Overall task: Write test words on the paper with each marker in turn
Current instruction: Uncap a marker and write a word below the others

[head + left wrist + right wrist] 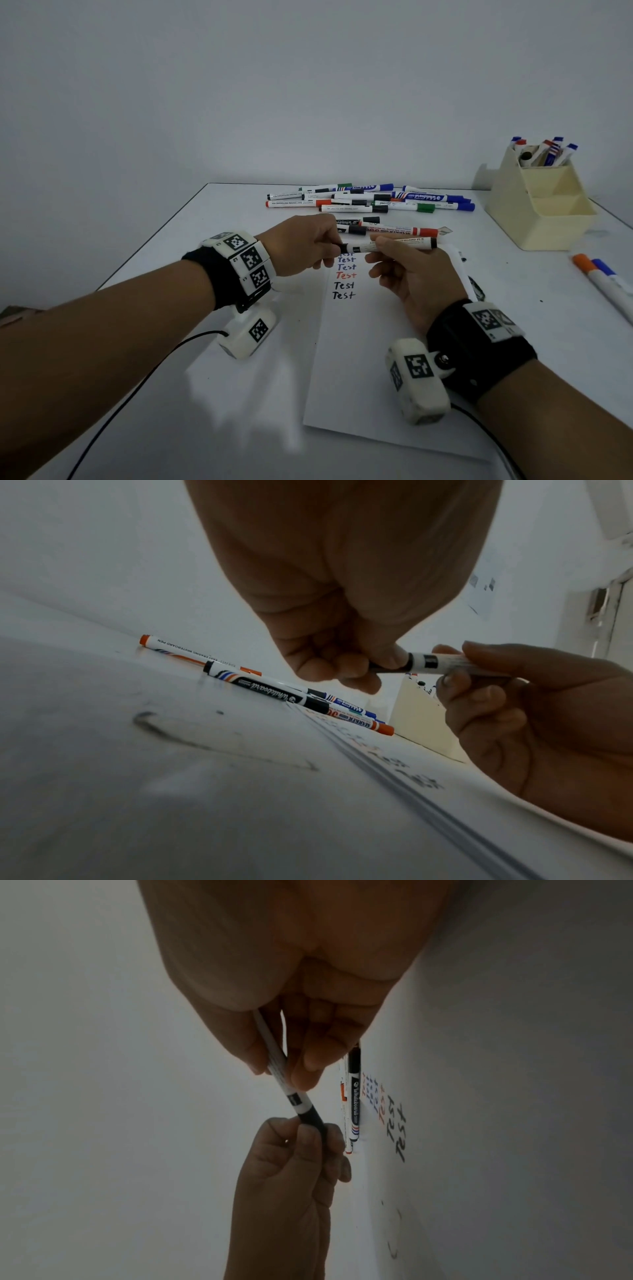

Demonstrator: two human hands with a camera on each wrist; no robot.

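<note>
**Black marker held over the test sheet**

White tabletop [171, 394] against a plain pale wall; on it lies my sheet of paper [359, 377], with a column of "Test" words [344, 281] in blue, red and black near its far end. Above those words I hold a black-capped marker [394, 245] level, off the paper. My left hand [301, 246] pinches its black cap [311, 1121] between thumb and curled fingers, and my right hand [414, 274] grips the white barrel between thumb and fingertips. Whether the cap is seated or partly pulled I cannot tell.

Just beyond my hands lie a red-capped marker [404, 231] and a couple of black-capped ones, and farther back a loose pile of markers [370, 200] in blue, green, black and orange. At the far right corner stands a cream holder [537, 209] with more markers upright in it. Two markers, orange and blue [603, 281], rest near the right edge.
</note>
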